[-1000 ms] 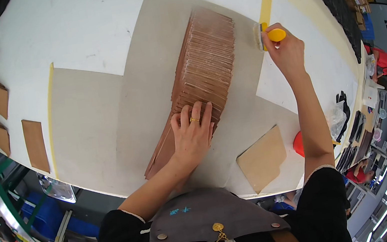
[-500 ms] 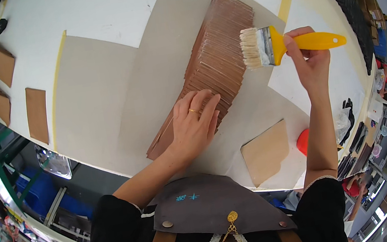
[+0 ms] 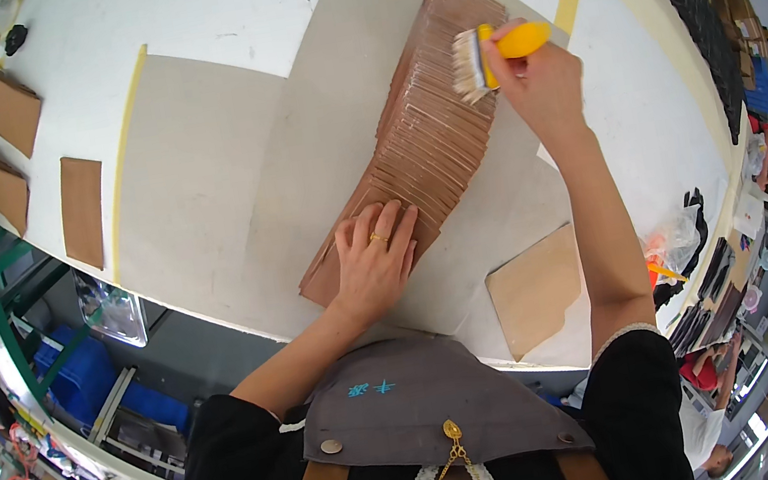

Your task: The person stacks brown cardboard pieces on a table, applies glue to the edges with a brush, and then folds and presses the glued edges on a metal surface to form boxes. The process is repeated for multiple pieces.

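A long fanned-out stack of thin brown strips [image 3: 435, 146] runs slantwise across the grey sheet on the table, its layered edges streaked with something wet and whitish. Flat on the near end of the stack rests my left hand [image 3: 374, 254], fingers spread, a ring on one of them; it presses on the strips and grips nothing. My right hand [image 3: 541, 79] is closed round the yellow handle of a wide paintbrush [image 3: 470, 65]. The pale bristles touch the far part of the stack on its right side.
A tan board piece [image 3: 538, 294] lies near the front edge. Brown rectangular pieces [image 3: 84, 212] sit on the left beside a strip of yellow tape [image 3: 130, 160]. A black padded roll [image 3: 676, 3] borders the far right side. Clear plastic bags [image 3: 675, 239] lie at the right.
The brush has come left and down from beside the stack onto its strips, its handle now tilted up. My left hand has slid slightly toward the stack's near end.
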Motion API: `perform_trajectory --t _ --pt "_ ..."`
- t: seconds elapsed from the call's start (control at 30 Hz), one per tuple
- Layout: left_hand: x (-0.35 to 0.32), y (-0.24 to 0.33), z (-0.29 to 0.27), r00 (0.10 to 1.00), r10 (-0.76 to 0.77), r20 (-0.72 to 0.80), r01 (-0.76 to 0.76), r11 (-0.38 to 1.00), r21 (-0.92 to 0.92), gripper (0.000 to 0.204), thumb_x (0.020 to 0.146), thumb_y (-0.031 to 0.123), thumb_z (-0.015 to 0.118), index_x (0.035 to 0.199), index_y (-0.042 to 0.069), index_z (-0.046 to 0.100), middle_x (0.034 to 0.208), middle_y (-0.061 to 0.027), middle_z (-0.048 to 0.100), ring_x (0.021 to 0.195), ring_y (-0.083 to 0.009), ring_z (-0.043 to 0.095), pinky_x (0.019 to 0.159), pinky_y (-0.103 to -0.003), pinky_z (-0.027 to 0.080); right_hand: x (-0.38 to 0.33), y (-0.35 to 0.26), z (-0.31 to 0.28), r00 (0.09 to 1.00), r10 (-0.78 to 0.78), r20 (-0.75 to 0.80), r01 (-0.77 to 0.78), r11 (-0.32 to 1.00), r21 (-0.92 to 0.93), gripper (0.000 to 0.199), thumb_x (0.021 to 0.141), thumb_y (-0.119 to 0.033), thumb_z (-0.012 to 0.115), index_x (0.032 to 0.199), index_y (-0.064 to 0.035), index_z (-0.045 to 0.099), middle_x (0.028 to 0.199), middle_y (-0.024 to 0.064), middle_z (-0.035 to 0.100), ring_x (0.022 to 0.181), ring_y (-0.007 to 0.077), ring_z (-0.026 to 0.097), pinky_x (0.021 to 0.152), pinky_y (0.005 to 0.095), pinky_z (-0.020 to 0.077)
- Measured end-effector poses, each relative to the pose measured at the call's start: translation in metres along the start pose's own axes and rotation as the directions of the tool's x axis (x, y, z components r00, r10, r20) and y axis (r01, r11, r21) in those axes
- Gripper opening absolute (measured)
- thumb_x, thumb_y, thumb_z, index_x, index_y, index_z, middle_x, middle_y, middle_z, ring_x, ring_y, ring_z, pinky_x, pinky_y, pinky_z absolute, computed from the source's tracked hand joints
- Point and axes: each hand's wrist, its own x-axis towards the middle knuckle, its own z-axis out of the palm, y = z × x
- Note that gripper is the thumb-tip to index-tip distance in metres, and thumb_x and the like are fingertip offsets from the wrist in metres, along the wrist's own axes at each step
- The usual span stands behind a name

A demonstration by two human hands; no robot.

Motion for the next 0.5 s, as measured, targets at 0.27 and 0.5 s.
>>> perform_trajectory --t 0.27,0.5 --pt "0.002 0.003 0.002 1.0 -0.003 0.004 0.003 0.999 0.033 0.047 0.088 0.02 0.071 0.133 0.01 0.062 0.137 -0.0089 0.053 0.125 -0.029 0.048 0.099 -0.051 0.037 -0.014 -0.004 -0.002 0.997 -0.053 0.057 0.05 0.998 0.045 0.016 0.098 -0.028 0.067 0.094 -0.0135 0.067 0.064 0.0076 0.066 0.056 0.0252 0.067 0.053 0.0381 0.0505" --pt "0.005 0.005 -0.001 1.0 -0.025 0.006 0.025 0.999 0.042 0.045 0.089 0.02 0.07 0.132 0.009 0.062 0.136 -0.009 0.053 0.124 -0.0286 0.048 0.098 -0.051 0.037 -0.043 -0.01 -0.017 0.974 -0.217 0.065 0.181 0.917 0.355 0.009 0.094 -0.015 0.074 0.092 -0.0087 0.068 0.071 0.0059 0.07 0.058 0.0165 0.069 0.052 0.0287 0.0509"
